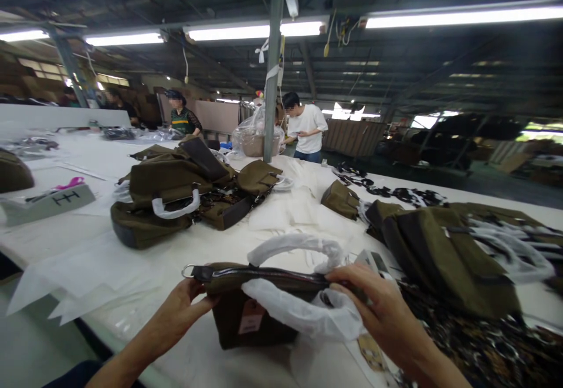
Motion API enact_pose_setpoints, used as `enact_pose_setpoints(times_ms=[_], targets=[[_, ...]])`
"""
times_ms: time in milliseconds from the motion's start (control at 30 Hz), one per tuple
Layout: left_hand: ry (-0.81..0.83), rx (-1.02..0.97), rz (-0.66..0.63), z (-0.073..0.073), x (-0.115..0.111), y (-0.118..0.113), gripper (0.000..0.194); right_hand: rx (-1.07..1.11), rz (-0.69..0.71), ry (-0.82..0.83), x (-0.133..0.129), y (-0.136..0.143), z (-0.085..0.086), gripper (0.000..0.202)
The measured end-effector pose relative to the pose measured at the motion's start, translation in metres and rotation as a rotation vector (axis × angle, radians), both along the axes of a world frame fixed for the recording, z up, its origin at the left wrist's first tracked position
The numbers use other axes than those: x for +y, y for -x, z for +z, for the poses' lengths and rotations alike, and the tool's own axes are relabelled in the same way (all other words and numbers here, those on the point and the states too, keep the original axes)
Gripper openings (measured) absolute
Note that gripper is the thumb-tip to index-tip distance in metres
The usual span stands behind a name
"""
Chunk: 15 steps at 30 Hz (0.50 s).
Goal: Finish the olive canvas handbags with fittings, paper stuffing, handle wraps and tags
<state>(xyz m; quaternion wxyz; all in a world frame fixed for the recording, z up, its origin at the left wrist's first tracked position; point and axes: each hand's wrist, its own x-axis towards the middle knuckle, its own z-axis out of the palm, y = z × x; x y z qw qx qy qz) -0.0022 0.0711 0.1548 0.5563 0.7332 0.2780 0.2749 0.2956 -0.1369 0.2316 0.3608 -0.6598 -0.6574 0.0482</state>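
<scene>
Upright on the white table in front of me stands an olive handbag with a zipper along its top. Both its handles are wrapped in white film; one handle hangs toward me, the other arches behind. A paper tag hangs on the front. My left hand grips the bag's left upper end, thumb in front, below a metal ring. At the right end of the zipper, my right hand is closed on the bag's top; its fingertips are partly hidden.
More olive bags are heaped at the back left and others at the right. Dark straps with metal rings lie at the lower right. White sheets overhang the table's left edge. Beyond a post stands a person in white.
</scene>
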Motion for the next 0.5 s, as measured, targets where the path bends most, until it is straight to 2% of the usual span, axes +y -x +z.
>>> enact_pose_setpoints(times_ms=[67, 133, 233, 300, 333, 400, 500], targets=[[-0.037, -0.027, 0.010, 0.008, 0.002, 0.003, 0.048, -0.001, 0.029, 0.011, 0.002, 0.001, 0.001, 0.017], [-0.092, -0.089, 0.110, 0.022, 0.001, 0.006, 0.050, 0.005, 0.062, 0.007, 0.004, 0.001, 0.002, 0.018], [-0.247, -0.273, 0.330, 0.052, -0.004, 0.006, 0.043, 0.069, 0.116, 0.042, 0.003, 0.000, -0.002, 0.023], [-0.389, -0.302, 0.377, 0.072, -0.011, 0.001, 0.031, 0.122, 0.166, 0.103, 0.001, -0.001, -0.005, 0.031], [-0.457, -0.250, 0.334, 0.081, -0.014, -0.003, 0.023, 0.138, 0.190, 0.136, 0.001, -0.001, -0.007, 0.035], [-0.555, -0.072, 0.122, 0.096, -0.021, -0.015, 0.015, 0.149, 0.218, 0.193, 0.001, 0.001, -0.006, 0.043], [-0.577, 0.125, -0.213, 0.113, -0.029, -0.041, 0.025, 0.160, 0.225, 0.254, 0.007, 0.006, 0.005, 0.044]])
